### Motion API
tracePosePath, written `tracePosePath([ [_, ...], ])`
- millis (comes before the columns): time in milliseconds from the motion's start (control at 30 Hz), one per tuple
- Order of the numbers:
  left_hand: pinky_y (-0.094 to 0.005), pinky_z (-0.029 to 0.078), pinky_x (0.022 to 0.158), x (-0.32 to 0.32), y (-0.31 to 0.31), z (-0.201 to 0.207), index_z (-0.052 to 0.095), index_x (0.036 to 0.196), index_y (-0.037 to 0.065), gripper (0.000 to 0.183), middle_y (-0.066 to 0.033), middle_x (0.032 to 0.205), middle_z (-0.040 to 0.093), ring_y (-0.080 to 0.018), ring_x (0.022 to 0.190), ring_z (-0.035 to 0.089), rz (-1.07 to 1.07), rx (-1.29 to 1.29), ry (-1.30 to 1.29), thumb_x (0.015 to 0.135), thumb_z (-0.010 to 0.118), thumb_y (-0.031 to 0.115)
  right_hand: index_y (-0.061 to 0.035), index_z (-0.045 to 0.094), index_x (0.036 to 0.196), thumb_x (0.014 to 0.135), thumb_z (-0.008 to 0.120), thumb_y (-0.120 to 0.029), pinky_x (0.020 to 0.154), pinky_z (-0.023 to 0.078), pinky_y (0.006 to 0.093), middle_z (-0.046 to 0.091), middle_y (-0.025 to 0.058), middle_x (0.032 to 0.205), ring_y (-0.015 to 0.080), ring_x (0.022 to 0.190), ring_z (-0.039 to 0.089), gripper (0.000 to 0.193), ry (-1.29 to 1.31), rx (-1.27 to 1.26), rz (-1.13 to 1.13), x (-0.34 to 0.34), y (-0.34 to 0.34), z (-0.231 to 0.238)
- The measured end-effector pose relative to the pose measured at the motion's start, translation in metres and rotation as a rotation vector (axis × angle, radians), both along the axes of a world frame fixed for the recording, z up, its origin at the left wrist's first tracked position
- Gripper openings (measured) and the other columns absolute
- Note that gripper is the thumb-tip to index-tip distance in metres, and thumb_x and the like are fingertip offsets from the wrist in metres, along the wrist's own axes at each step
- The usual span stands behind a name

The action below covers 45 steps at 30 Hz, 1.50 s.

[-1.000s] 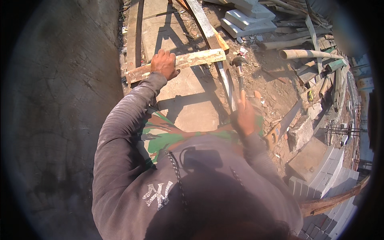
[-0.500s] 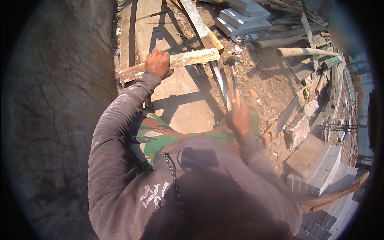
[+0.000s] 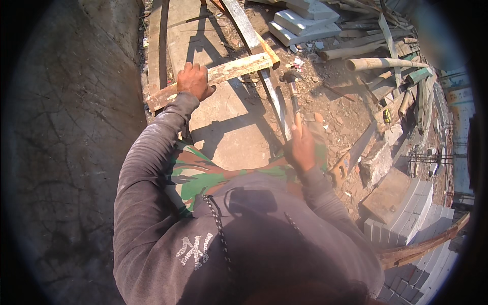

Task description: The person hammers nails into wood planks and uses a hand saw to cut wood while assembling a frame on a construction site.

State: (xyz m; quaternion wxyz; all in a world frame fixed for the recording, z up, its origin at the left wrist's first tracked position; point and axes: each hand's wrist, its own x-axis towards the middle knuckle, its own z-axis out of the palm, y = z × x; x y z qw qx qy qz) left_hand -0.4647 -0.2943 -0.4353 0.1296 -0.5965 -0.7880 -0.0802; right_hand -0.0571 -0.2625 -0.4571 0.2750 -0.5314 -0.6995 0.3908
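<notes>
We found the board (image 3: 239, 70) ahead of the person, its long axis slanting from near left to far right, with its right end over the right rail (image 3: 243, 28) and its left end by the left rail (image 3: 154, 48); whether it bore on the latter we could not tell. The left hand (image 3: 194, 81) was the nearer of the two, closed over the board left of its middle, with the thumb toward the person. The right hand (image 3: 304, 147) lay well apart from the board, nearer the body and to the right, and was wrapped around the handle of the hammer (image 3: 295, 101). That tool's long axis ran away from the person, crossing the line of the board at a steep angle, and its head stood just beyond the board's right end, to the right and not touching it. Further right we noted a saw (image 3: 352, 156) and a yellow tape measure (image 3: 387, 116). As to markings, we recorded one pale emblem of interlaced letters (image 3: 194, 250) on the chest of the dark sweatshirt (image 3: 152, 239). On the board we made out no writing, and any lettering on the tape measure was too small to read.
</notes>
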Motion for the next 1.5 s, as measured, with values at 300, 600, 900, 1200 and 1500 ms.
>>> tracePosePath([
  [300, -0.0441, 0.056, 0.083, -0.002, -0.002, -0.007, 0.072, 0.096, 0.008, 0.051, -0.0091, 0.100, 0.067, -0.0291, 0.103, 0.062, -0.042, 0.020, 0.012, 0.065, 0.091, 0.044, 0.0029, 0.058, 0.100, 0.109, 0.056, -0.032, 0.069, 0.047, 0.0477, 0.060, 0.0246, 0.080, 0.0384, 0.072, 0.058, 0.036, -0.048, 0.078, 0.040, 0.001, 0.000, 0.002],
  [600, -0.0440, 0.055, 0.083, 0.000, -0.002, -0.007, 0.071, 0.096, 0.008, 0.051, -0.0087, 0.101, 0.066, -0.0291, 0.105, 0.061, -0.041, 0.009, 0.007, 0.064, 0.091, 0.043, 0.0030, 0.059, 0.102, 0.109, 0.057, -0.031, 0.070, 0.048, 0.0477, 0.061, 0.0243, 0.081, 0.0382, 0.072, 0.059, 0.035, -0.023, 0.014, 0.003, -0.001, 0.001, -0.007],
  [900, -0.0444, 0.055, 0.082, -0.001, 0.002, -0.009, 0.070, 0.095, 0.009, 0.051, -0.0078, 0.101, 0.066, -0.0293, 0.105, 0.061, -0.030, 0.032, 0.019, 0.063, 0.092, 0.042, 0.0021, 0.060, 0.102, 0.109, 0.058, -0.031, 0.064, 0.045, 0.0413, 0.054, 0.0166, 0.075, 0.0225, 0.069, 0.053, 0.034, 0.017, 0.054, 0.028, -0.014, 0.007, 0.013],
  [1200, -0.0442, 0.054, 0.079, 0.000, 0.001, -0.019, 0.070, 0.093, 0.011, 0.049, -0.0066, 0.098, 0.066, -0.0285, 0.103, 0.062, 0.014, 0.066, 0.052, 0.061, 0.092, 0.042, 0.0008, 0.061, 0.107, 0.110, 0.058, -0.024, 0.053, 0.038, 0.0322, 0.050, 0.0019, 0.069, 0.0121, 0.058, 0.045, 0.025, 0.426, 0.398, 0.042, -0.069, 0.013, 0.175],
  [1500, -0.0424, 0.052, 0.073, -0.001, 0.005, -0.025, 0.070, 0.087, 0.013, 0.041, -0.0046, 0.094, 0.066, -0.0272, 0.098, 0.062, 0.014, 0.155, 0.065, 0.058, 0.089, 0.034, -0.0006, 0.060, 0.104, 0.110, 0.059, -0.029, 0.057, 0.044, 0.0392, 0.052, 0.0157, 0.067, 0.0182, 0.061, 0.055, 0.029, -0.165, 0.310, 0.185, -0.052, 0.033, 0.033],
])
